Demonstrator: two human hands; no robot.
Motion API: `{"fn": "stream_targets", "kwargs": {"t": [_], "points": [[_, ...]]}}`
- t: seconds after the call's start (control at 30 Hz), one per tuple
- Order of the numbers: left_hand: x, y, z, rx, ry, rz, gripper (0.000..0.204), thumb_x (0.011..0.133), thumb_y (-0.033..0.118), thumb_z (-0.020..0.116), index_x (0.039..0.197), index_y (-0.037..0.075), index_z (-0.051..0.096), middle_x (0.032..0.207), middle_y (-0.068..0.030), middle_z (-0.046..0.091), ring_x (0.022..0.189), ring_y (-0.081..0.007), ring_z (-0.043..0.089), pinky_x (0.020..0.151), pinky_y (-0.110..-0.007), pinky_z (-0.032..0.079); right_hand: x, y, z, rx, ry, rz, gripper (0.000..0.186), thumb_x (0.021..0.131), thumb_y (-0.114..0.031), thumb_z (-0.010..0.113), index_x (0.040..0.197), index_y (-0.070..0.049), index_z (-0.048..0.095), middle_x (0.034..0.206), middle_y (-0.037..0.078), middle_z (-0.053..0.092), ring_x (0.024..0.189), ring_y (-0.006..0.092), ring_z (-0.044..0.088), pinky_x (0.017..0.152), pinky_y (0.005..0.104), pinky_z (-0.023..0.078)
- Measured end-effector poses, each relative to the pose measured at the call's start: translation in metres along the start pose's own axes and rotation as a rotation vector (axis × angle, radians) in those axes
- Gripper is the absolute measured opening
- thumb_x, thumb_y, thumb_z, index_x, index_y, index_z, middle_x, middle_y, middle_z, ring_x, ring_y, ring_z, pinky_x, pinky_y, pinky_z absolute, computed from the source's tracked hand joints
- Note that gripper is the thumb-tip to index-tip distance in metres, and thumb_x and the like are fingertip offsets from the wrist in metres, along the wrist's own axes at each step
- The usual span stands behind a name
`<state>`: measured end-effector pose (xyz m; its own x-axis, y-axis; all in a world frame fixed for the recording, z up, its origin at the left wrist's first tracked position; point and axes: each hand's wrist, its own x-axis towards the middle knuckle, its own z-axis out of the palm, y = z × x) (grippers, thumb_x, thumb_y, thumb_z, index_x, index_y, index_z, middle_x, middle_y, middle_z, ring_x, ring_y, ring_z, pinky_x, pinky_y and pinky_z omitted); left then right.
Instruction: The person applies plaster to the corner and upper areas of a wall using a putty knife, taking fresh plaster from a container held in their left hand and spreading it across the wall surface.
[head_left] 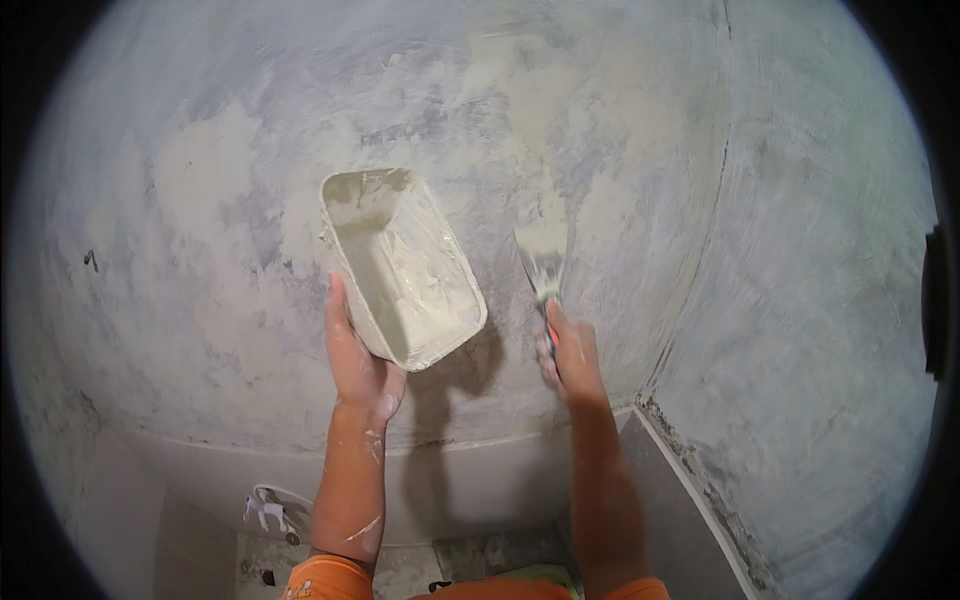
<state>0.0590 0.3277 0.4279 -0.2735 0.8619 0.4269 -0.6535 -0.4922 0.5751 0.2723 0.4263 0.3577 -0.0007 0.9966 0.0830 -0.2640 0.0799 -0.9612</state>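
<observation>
Orange sleeves [325,578]: being shown at the lower edge, with bare forearms [352,480] being extended upward from them.
Cream tub [368,250]: being held tilted before the wall, left of the middle, its open mouth being turned toward the camera and its rounded rim being smeared.
Pale paste [430,285]: being contained in the tub, mostly along its right side.
Left hand [360,365]: being curved around the tub's lower left outside, supporting it.
Putty knife [542,250]: being pointed upward right of the tub, its broad blade being coated; whether the front edge is being pressed against the wall cannot be told.
Right hand [577,355]: being closed around the knife's handle.
Room between: a strip of wall is being left showing from tub rim to blade.
Grey wall [215,310]: being marked by cream patches, broad stretches being exposed above and left.
Right corner: being traced by a dark crack [722,165], near the knife's side.
Lower panels [500,480]: being topped by a thin ledge, below both hands.
</observation>
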Motion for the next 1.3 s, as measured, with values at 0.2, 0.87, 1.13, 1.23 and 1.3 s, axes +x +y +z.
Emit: {"fn": "stream_targets", "kwargs": {"t": [0.2,0.87,1.13,1.23,1.3], "points": [[-0.002,0.007,0.013,-0.003,-0.045,0.054,0.061,0.106,0.054,0.039,0.146,0.008,0.049,0.137,-0.0077,0.06,0.123,-0.0237,0.061,0.103,-0.042,0.052,-0.025,0.006,-0.06,-0.194,0.197,0.009,0.044,0.1,-0.044,0.062,0.074,-0.008,0.06,0.056,-0.002,0.05,0.038,0.0077,0.037,0.037,0.0249,0.026],[-0.023,-0.022,-0.066,-0.039,0.157,-0.21,0.063,0.105,0.054,0.043,0.146,0.007,0.049,0.14,-0.0117,0.059,0.124,-0.029,0.061,0.106,-0.044,0.051,-0.061,0.103,-0.073,-0.15,0.085,0.317,0.041,0.098,-0.041,0.066,0.081,-0.004,0.063,0.062,0.001,0.054,0.044,0.0091,0.044,0.04,0.0247,0.029],[-0.049,-0.055,-0.094,0.007,0.176,-0.312,0.076,0.104,0.062,0.039,0.153,0.004,0.039,0.147,-0.0164,0.052,0.132,-0.0319,0.055,0.111,-0.047,0.045,-0.104,0.068,-0.046,0.036,0.007,0.152,0.032,0.101,-0.031,0.063,0.085,-0.003,0.064,0.067,0.002,0.055,0.053,0.0104,0.05,0.045,0.024,0.036],[-0.058,-0.058,-0.097,0.046,0.214,-0.319,0.077,0.104,0.062,0.037,0.155,0.003,0.035,0.151,-0.0166,0.048,0.136,-0.0325,0.051,0.112,-0.048,0.044,-0.11,0.112,-0.043,0.207,0.001,0.132,0.028,0.102,-0.028,0.061,0.092,-0.002,0.068,0.069,0.0,0.058,0.057,0.0068,0.049,0.051,0.0229,0.035],[-0.063,-0.057,-0.096,0.057,0.232,-0.318,0.077,0.105,0.062,0.037,0.155,0.004,0.036,0.151,-0.0166,0.049,0.135,-0.0326,0.052,0.112,-0.048,0.044,-0.104,0.133,-0.039,0.2,-0.137,0.003,0.023,0.101,-0.021,0.062,0.101,0.001,0.07,0.075,0.0,0.061,0.064,0.0078,0.054,0.058,0.0225,0.041]]}}
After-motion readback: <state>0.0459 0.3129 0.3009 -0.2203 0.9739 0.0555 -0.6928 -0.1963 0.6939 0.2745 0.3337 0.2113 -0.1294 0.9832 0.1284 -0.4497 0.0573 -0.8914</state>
